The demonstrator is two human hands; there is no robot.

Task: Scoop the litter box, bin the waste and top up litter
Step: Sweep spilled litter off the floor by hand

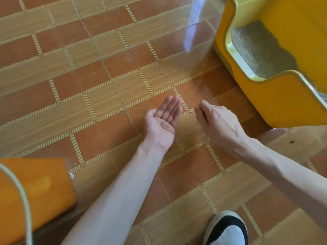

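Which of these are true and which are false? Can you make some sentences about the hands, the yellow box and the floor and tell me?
1. The left hand is palm up with a few litter grains in it. True.
2. The right hand grips a scoop. False: no scoop shows; its fingers are curled, knuckles up.
3. The yellow litter box has litter in it. True.
4. The litter box is to the person's left. False: it is on the right.
5. Crumbs are scattered on the tiled floor. True.

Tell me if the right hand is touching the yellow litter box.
Apart. The head view shows orange floor tile between the right hand and the yellow litter box.
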